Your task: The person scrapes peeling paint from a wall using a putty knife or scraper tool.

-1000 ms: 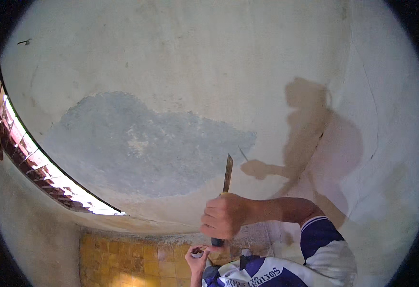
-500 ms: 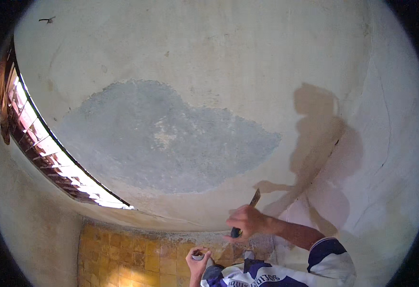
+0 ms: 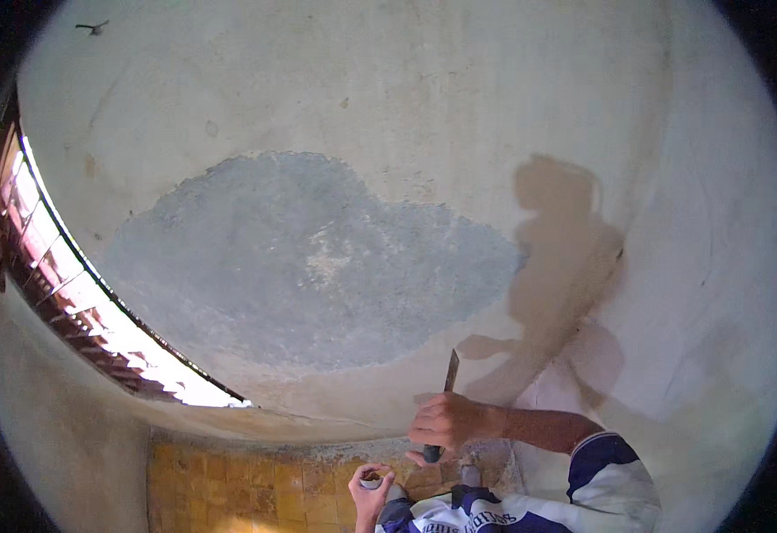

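My right hand (image 3: 446, 422) is raised near the lower middle of the view, shut on a scraper (image 3: 450, 373) with a dark handle and a narrow metal blade that points up at the ceiling. The blade tip is just below the lower edge of a large grey patch (image 3: 309, 262) where the pale paint is scraped off. My left hand (image 3: 371, 489) is low at the bottom edge, fingers curled around a small round white object (image 3: 370, 482). My sleeve (image 3: 610, 480) is white with dark blue bands.
The pale painted ceiling (image 3: 406, 89) fills most of the view. A bright opening with a reddish tiled roof edge (image 3: 78, 311) curves along the left. A yellow tiled wall (image 3: 255, 489) lies below. My shadow (image 3: 557, 258) falls on the plaster at right.
My right hand with the scraper has dropped lower and moved right, away from the grey patch. The view has shifted so the patch sits lower and more central. The left hand stays low.
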{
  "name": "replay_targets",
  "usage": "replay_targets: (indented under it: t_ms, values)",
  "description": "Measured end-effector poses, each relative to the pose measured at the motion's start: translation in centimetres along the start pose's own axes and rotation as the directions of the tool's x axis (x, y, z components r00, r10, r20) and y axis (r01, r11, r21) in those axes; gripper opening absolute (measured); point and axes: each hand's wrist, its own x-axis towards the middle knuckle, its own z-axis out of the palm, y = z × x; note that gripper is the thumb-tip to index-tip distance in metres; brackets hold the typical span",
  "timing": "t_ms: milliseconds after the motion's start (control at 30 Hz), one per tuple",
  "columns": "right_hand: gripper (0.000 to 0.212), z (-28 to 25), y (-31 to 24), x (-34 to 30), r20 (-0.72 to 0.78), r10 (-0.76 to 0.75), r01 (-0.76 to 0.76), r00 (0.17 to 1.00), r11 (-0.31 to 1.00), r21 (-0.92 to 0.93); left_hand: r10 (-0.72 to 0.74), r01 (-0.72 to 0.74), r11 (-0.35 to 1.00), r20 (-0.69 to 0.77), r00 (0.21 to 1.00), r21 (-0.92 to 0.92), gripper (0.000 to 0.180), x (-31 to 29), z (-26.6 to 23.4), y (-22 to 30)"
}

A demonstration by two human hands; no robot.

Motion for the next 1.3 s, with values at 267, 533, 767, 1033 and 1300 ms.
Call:
replay_targets:
  t_ms: [267,533,767,1033,1300]
  values:
    - [0.019,-11.7,6.1,0.8,0.092,0.293,-0.246,0.952,0.908,-0.340,0.052,-0.054,0.998,0.115,0.992,0.016,0.023,1.6,-1.4,1.8]
    - [0.019,-9.8,2.9,2.5,0.147,-0.082,0.134,0.986,0.910,-0.392,0.068,-0.078,0.995,0.162,0.984,0.057,0.024,2.6,-0.9,0.8]
    - [0.020,-12.8,6.0,3.2,0.075,-0.102,0.123,0.992,0.921,-0.369,0.087,-0.080,0.995,0.147,0.985,-0.051,0.022,2.1,1.4,0.8]
    - [0.019,-10.9,6.1,2.7,0.149,-0.243,0.274,0.958,0.930,-0.244,0.135,-0.134,0.991,0.114,0.984,-0.015,0.021,1.9,3.1,0.0]
    - [0.018,-13.3,6.0,2.9,0.217,-0.188,0.243,0.958,0.935,-0.260,0.002,-0.002,1.000,0.012,1.000,-0.031,0.021,-0.6,4.8,1.6]
